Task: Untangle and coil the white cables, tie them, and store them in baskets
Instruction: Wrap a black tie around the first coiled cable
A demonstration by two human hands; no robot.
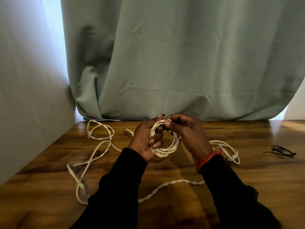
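Observation:
A white cable coil [166, 150] of several loops hangs between my hands above the wooden table [247, 176]. My left hand [145, 139] grips the coil's left side, fingers curled through the loops. My right hand [184, 131] pinches the top of the coil, where a thin dark tie [163, 115] sticks up between the fingertips. More loose white cable [99, 138] lies in loops on the table to the left and trails under my arms. Another white cable bundle [231, 151] lies just right of my right wrist.
A small pile of dark ties [280, 150] lies on the table at the right. A grey-green curtain [181, 55] hangs behind the table's far edge. A pale wall [24, 80] borders the table on the left. No basket is in view.

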